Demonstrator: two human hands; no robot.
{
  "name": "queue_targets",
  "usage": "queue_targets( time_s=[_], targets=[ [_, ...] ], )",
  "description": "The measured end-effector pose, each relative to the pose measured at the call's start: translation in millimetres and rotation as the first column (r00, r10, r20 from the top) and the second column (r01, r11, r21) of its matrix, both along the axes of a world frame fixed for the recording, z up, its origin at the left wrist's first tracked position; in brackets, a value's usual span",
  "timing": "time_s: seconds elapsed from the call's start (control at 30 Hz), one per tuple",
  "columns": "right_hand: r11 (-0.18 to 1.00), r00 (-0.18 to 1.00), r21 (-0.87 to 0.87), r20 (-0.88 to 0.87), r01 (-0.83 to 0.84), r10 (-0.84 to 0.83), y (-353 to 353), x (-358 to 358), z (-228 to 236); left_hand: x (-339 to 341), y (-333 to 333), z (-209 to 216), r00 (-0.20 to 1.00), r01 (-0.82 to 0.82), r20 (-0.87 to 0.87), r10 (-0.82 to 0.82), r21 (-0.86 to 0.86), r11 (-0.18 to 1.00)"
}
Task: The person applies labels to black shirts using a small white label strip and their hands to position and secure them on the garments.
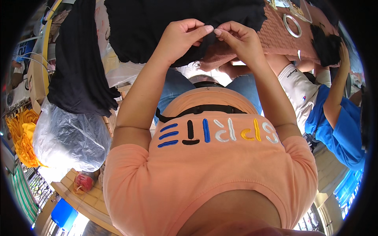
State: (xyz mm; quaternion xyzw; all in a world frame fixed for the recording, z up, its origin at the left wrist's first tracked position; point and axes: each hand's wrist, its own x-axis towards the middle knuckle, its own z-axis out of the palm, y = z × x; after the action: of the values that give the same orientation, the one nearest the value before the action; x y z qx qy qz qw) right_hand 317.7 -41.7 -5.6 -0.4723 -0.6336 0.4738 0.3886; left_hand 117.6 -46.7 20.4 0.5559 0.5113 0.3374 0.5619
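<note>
My left hand (182, 38) and my right hand (243, 40) meet fingertip to fingertip over a spread of black cloth (136, 31). Thumb and forefinger are pinched together on each hand. Anything held between them is too small to make out. The black cloth lies across a brown, textured cover (275, 39) in front of me, and its near edge hangs close to my lap.
At the right, a co-worker in a blue top (338, 126) has a hand (344, 55) on black fabric (326, 46). A white ring (292, 25) lies nearby. On my left are hanging black cloth (76, 63), a clear plastic bag (71, 133) and a yellow bundle (24, 135).
</note>
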Motion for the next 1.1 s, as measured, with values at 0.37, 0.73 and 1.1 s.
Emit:
queue_targets(
  time_s=[0.37,0.73,1.1],
  targets=[
    [0.999,0.998,0.006,0.012,0.053,-0.053,-8,-1,12,1,-3,-2,1.000,-0.019,-0.004,0.019,0.027,0.999],
    [0.982,0.988,0.154,0.096,0.108,-0.124,-10,-9,11,6,-7,-4,0.973,-0.068,0.217,0.078,-0.054,0.996],
    [0.999,0.998,-0.003,-0.051,0.037,-0.037,-6,-3,2,6,-5,-7,0.986,-0.048,0.163,0.047,-0.003,0.999]
  ],
)
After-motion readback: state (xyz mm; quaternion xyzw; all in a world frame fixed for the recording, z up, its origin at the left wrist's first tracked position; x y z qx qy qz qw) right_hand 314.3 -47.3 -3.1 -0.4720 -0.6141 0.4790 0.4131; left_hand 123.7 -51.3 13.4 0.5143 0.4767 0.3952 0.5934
